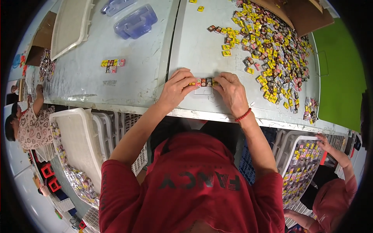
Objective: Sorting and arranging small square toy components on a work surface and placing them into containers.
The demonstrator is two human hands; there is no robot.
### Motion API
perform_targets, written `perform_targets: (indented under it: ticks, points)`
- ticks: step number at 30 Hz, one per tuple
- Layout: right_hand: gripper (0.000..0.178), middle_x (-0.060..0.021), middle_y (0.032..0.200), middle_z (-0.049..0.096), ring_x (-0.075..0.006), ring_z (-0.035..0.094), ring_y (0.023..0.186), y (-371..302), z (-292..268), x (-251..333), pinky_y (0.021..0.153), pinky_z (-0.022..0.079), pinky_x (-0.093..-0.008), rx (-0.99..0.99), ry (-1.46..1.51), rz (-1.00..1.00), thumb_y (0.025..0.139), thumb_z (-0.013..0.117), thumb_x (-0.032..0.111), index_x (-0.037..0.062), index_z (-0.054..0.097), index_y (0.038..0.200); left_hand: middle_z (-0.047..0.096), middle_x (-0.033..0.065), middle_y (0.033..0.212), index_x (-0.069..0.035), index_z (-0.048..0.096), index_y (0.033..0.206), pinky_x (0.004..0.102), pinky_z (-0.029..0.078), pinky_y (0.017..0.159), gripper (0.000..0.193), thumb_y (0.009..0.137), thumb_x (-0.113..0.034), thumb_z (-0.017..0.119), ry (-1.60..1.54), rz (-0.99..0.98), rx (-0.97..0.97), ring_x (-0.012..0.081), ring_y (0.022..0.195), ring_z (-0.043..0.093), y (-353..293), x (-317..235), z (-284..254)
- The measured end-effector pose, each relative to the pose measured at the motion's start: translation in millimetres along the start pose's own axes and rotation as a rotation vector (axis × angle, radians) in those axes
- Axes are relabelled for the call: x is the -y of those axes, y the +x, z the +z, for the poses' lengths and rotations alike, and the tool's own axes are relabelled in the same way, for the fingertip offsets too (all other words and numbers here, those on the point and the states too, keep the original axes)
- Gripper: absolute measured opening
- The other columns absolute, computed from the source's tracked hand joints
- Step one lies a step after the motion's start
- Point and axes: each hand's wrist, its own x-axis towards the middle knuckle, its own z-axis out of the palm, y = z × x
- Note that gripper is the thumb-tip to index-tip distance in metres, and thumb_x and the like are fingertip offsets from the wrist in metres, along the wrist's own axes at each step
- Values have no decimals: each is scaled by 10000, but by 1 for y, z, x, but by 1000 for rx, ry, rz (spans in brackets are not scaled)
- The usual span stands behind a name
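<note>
Near the table's front edge I hold a short row of small wrapped blocks [204, 82] between my two hands. The pieces are pink, dark and yellow and sit side by side. My left hand [176, 88] pinches the row's left end, and my right hand [232, 92], with a red bead bracelet on the wrist, pinches the right end. Fingertips hide both ends of the row. To the left, a small cluster of yellow, dark and pink blocks [112, 64] lies on the table [143, 73].
A large pile of loose small blocks [272, 50] covers the right side, beside a cardboard box [316, 21]. Blue plastic bins [136, 22] and a white tray [72, 27] stand at the back left. People work at both sides near stacked crates [299, 167].
</note>
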Motion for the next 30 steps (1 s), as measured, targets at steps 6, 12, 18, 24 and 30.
perform_targets:
  ticks: [6,12,18,24,30]
  points:
    - [312,-135,1024,643,-300,625,923,2,4,4,773,532,-350,-113,17,33,704,743,21,22,665,1006,563,53,1040,-49,648,951,338,494,786,250,737,-129,751,-194,-308,73,239,953,566,-6,-1,1]
    - [310,-130,1015,636,-295,615,944,-4,6,0,780,526,-336,-134,76,7,709,736,2,18,660,1009,562,73,1173,-31,620,1066,373,462,899,401,720,-181,759,-20,-96,-3,277,1123,519,10,-8,4]
    - [266,-118,997,641,-286,616,929,-8,9,-2,785,520,-338,-192,63,14,704,736,-8,19,671,960,570,95,1225,-19,597,1137,397,420,962,465,715,-159,733,81,91,263,320,1182,494,27,1,21]
    - [236,-80,971,641,-272,609,872,-3,18,-9,770,508,-331,-295,66,-41,679,742,13,46,664,899,591,45,1214,-44,598,1150,377,412,974,420,785,-230,691,105,67,266,264,1216,478,24,4,22]
    - [195,-91,921,655,-261,628,874,-4,20,-8,797,507,-366,-304,-2,-90,704,755,35,37,673,881,596,53,1218,-41,601,1157,381,415,970,420,786,-218,690,120,87,260,267,1207,491,22,4,22]
